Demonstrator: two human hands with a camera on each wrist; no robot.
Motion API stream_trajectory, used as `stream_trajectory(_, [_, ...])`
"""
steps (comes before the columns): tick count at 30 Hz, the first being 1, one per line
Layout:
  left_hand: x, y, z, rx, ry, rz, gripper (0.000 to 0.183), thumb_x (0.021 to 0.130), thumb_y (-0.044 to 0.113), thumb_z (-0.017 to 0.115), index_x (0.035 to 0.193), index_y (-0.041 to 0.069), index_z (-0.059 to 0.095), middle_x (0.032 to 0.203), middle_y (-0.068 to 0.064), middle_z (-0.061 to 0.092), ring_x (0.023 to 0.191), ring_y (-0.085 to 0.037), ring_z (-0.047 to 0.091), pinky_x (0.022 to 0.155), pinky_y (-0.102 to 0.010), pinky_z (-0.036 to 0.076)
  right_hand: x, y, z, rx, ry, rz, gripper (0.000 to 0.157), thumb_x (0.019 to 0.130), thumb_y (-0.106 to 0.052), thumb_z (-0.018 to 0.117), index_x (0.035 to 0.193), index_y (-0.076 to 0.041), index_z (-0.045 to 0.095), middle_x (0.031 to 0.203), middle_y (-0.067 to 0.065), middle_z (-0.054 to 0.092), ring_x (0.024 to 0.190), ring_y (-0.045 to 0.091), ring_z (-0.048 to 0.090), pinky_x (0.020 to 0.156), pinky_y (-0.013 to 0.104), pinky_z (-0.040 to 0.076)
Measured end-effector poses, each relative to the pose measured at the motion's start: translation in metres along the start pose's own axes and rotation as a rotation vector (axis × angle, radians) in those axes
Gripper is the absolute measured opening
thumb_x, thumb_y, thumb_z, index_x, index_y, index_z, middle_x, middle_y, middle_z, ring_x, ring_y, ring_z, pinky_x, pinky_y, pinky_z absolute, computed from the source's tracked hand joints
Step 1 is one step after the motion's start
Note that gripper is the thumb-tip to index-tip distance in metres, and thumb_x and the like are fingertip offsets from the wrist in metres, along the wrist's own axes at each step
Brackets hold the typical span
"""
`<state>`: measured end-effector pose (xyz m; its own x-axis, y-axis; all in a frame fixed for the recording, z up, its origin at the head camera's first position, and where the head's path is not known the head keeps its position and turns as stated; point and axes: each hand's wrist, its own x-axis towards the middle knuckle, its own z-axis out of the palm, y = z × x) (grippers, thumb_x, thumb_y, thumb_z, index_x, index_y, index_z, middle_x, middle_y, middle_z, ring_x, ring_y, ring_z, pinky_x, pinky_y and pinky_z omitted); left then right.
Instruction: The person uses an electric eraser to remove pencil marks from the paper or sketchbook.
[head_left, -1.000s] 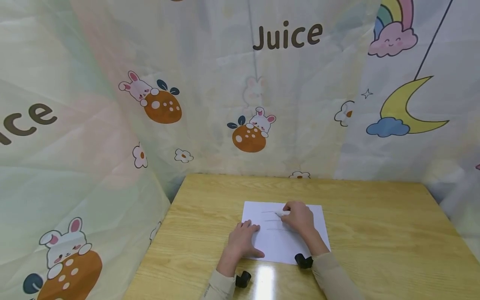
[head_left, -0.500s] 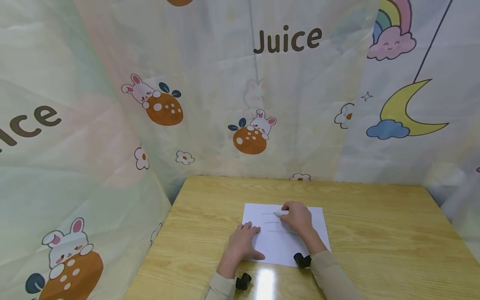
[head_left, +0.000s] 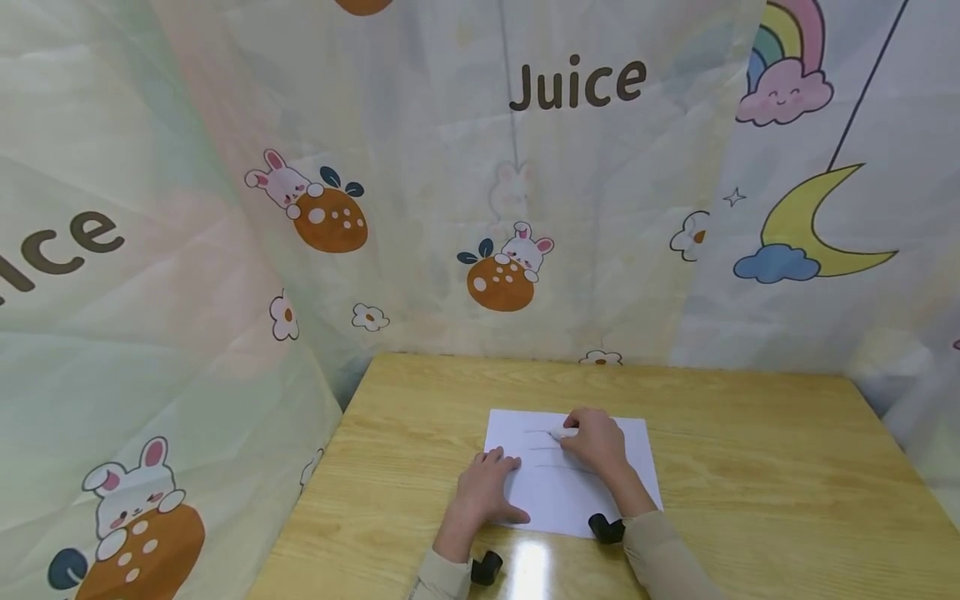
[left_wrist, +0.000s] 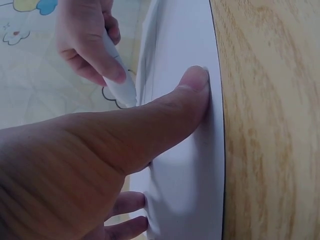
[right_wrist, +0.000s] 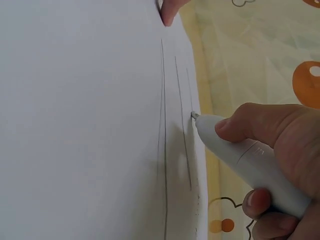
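My right hand (head_left: pixel 597 442) holds a thick white pen-shaped electric eraser (right_wrist: pixel 235 155), thumb and fingers curled round its body. Its small tip meets the farthest of several thin pencil lines (right_wrist: pixel 165 125) drawn on a white sheet of paper (head_left: pixel 570 504). Dark specks dot the sheet past that tip in the right wrist view. At the sheet's left side rests my left hand (head_left: pixel 483 490), fingers spread and thumb out along the near edge. The left wrist view shows that thumb (left_wrist: pixel 187 90) lying straight on the paper, with the eraser beyond it.
The paper lies on a wood-grain table (head_left: pixel 757 467). A cloth backdrop (head_left: pixel 420 167) printed with rabbits and a moon hangs behind and to the left. Black wrist devices (head_left: pixel 487 567) sit at both beige sleeves (head_left: pixel 663 554).
The head view has tipped slightly, so the scene sits lower in it. My right hand has shifted the eraser's tip only slightly along the farthest line. The left hand keeps its place.
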<state>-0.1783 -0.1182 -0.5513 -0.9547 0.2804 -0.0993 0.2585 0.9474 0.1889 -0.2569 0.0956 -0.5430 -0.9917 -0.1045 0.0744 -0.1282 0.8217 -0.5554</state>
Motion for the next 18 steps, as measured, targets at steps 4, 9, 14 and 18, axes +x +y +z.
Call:
stream_trajectory(4, [-0.0008, -0.0016, 0.0027, 0.008, 0.012, -0.003, 0.089, 0.057, 0.059, 0.087, 0.132, 0.02, 0.06, 0.141, -0.012, 0.049, 0.125, -0.034, 0.046, 0.088, -0.049, 0.049, -0.0003, -0.0017, 0.0013, 0.009, 0.007, -0.023, 0.018, 0.071, -0.018, 0.081, 0.086, -0.011, 0.074, 0.086, 0.001, 0.07, 0.079, 0.022, 0.065, 0.063, 0.041, 0.052])
stream_trajectory(9, [-0.0023, -0.0022, 0.007, 0.007, 0.018, 0.015, 0.09, 0.057, 0.06, 0.086, 0.133, 0.019, 0.059, 0.141, -0.012, 0.049, 0.125, -0.035, 0.046, 0.09, -0.049, 0.048, -0.0029, 0.0001, 0.0035, 0.003, 0.002, -0.02, 0.018, 0.07, -0.017, 0.082, 0.084, -0.011, 0.073, 0.085, 0.001, 0.07, 0.078, 0.021, 0.064, 0.062, 0.04, 0.052])
stream_trajectory(14, [-0.0006, -0.0027, 0.0065, 0.007, 0.023, 0.012, 0.089, 0.058, 0.06, 0.086, 0.133, 0.019, 0.059, 0.14, -0.011, 0.049, 0.125, -0.033, 0.046, 0.088, -0.048, 0.049, 0.0014, -0.0022, 0.0053, 0.012, 0.004, -0.028, 0.019, 0.072, -0.018, 0.081, 0.087, -0.01, 0.074, 0.088, 0.001, 0.071, 0.078, 0.021, 0.064, 0.064, 0.04, 0.052])
stream_trajectory(18, [0.0001, -0.0018, 0.0067, 0.002, 0.024, 0.009, 0.089, 0.058, 0.059, 0.086, 0.133, 0.02, 0.059, 0.141, -0.011, 0.049, 0.125, -0.033, 0.046, 0.087, -0.048, 0.05, 0.0025, -0.0032, 0.0039, 0.003, -0.013, -0.028, 0.019, 0.072, -0.019, 0.081, 0.088, -0.01, 0.074, 0.088, 0.002, 0.071, 0.075, 0.019, 0.062, 0.064, 0.04, 0.052])
